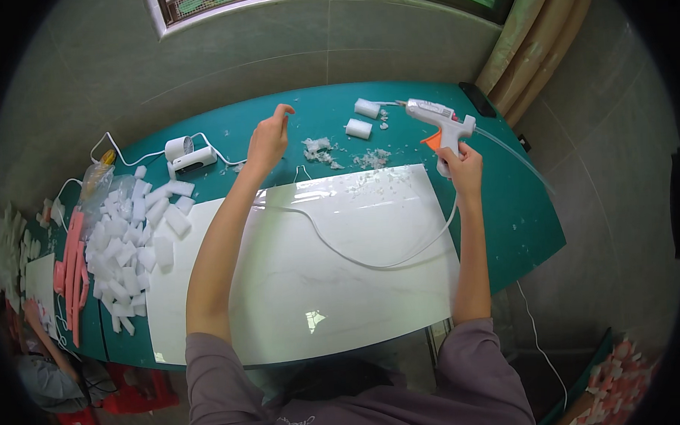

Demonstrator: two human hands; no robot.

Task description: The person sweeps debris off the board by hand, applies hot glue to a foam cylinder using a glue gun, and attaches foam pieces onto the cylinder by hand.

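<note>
My right hand (464, 167) grips the handle of a white hot glue gun (430, 113) with an orange trigger. A long clear glue stick (512, 152) trails from the gun's back. The nozzle points left, close to a white cylinder (367, 108); a second white cylinder (358, 129) lies just nearer to me. Raised over the table to the left, my left hand (268, 142) has its fingers curled, one of them hooked forward. What it holds, if anything, I cannot make out. Beneath my forearms lies a glossy white marbled board (343, 302), the gun's cable (357, 263) looping across it.
White foam blocks (124, 250) are heaped left of the board, beside pink plastic parts (72, 274). A white device (192, 159) sits behind them. Clear glue scraps (372, 160) litter the green table (520, 229). A dark phone-like slab (477, 100) rests far right. Another person's arm (48, 335) shows lower left.
</note>
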